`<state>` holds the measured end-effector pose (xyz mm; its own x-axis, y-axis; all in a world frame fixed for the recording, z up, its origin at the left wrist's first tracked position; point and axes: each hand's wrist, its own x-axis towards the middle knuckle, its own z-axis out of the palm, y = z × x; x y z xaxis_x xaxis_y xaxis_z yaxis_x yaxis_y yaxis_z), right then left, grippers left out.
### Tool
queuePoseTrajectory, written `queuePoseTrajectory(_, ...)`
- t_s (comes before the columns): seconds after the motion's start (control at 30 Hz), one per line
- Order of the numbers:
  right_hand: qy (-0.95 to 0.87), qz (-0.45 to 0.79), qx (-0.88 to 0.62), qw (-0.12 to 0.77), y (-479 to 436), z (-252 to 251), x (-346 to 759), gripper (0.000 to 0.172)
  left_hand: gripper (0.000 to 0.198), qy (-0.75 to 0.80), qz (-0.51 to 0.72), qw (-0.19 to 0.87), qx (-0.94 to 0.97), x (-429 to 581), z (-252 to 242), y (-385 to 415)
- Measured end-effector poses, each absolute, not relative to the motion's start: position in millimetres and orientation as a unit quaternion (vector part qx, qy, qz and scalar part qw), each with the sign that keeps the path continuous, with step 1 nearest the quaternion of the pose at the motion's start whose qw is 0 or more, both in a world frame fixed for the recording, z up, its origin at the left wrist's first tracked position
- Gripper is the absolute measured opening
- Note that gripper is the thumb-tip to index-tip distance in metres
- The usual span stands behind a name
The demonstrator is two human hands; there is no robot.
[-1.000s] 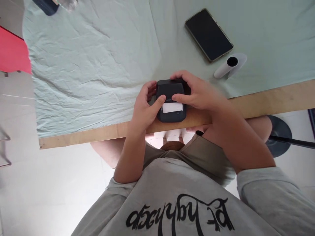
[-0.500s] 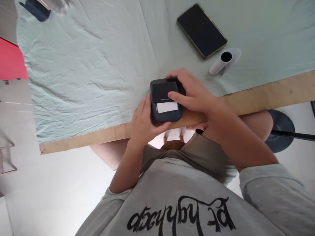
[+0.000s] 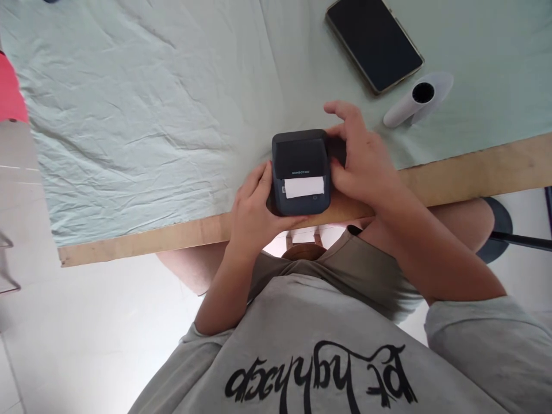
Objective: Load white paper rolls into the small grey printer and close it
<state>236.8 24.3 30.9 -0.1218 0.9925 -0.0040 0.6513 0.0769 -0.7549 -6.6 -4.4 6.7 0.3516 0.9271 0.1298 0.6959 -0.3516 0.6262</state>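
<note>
Printer (image 3: 300,154): dark, rounded box, is sitting at the near edge of the table (image 3: 474,172), its back part lying over the cloth (image 3: 150,115) and its front reaching over bare wood; whether it is resting there or being held just above, I cannot tell.
Key relation: the printer is lying directly between the left hand (image 3: 254,208) and the right hand (image 3: 370,164), its left side facing one and its right side facing the other.
Long axis: seems to be running away from the torso (image 3: 310,322), nearly straight, so the hands are flanking the longer sides.
Paper (image 3: 304,187): is showing as a white strip across the front half, lying crosswise to that axis, both hands leaving it uncovered.
Left grip: is cupping the near left corner, fingers lining the side and thumb stretching along the front edge.
Right grip: is holding its thumb by the right side and a finger by the far right corner, the index standing free of the top; whether it is pressing, I cannot tell.
Nearer hand: both are lying close, the left wrapping more of the outline.
Phone (image 3: 375,46): is lying screen up, beyond the right hand.
Roll (image 3: 403,108): is apparently standing on end, near the phone, well apart from the printer.
</note>
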Motion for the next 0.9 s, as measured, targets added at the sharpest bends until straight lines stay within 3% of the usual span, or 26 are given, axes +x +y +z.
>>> queuePoseTrajectory(0.27,-0.677,0.315,-0.613,0.257,25.8,33.2,236.9,0.082,0.102,0.52,0.235,0.245,0.784,-3.2,11.5,-3.3)
queuePoseTrajectory(0.5,-0.648,0.38,-0.568,0.336,27.4,21.9,241.4,0.071,0.109,0.518,0.219,0.249,0.788,-5.9,9.6,-2.8)
queuePoseTrajectory(0.6,-0.632,0.428,-0.525,0.376,27.8,22.3,244.8,0.062,0.097,0.51,0.232,0.264,0.785,-7.3,7.6,-2.6)
queuePoseTrajectory(0.7,-0.673,0.419,-0.506,0.341,27.8,27.7,247.5,0.064,0.084,0.52,0.238,0.263,0.777,-7.8,5.7,-2.8)
queuePoseTrajectory(0.9,-0.671,0.39,-0.535,0.334,29.9,44.2,244.7,0.061,0.083,0.52,0.238,0.257,0.779,-8.0,3.1,-3.2)
